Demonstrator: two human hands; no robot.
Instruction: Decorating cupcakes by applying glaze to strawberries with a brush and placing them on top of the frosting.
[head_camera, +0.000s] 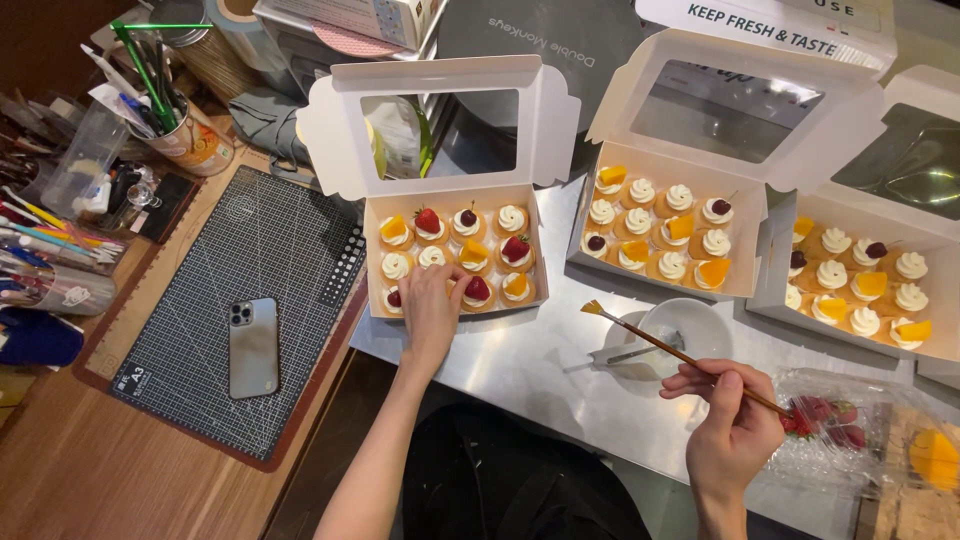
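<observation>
My left hand (430, 305) reaches into the nearest white pastry box (452, 195), its fingers resting on a small tart in the front row. The box holds several cream-topped tarts with strawberry, mango and cherry pieces. My right hand (728, 415) grips a thin wooden brush (680, 352) like a pencil, its bristle tip pointing left above a small white bowl (690, 325) with a metal utensil in it.
Two more open tart boxes (668, 160) (880, 250) stand to the right on the steel counter (540, 370). A plastic tray of strawberries (830, 425) lies near my right hand. A phone (253, 345) rests on a cutting mat (250, 250); pen cups crowd the far left.
</observation>
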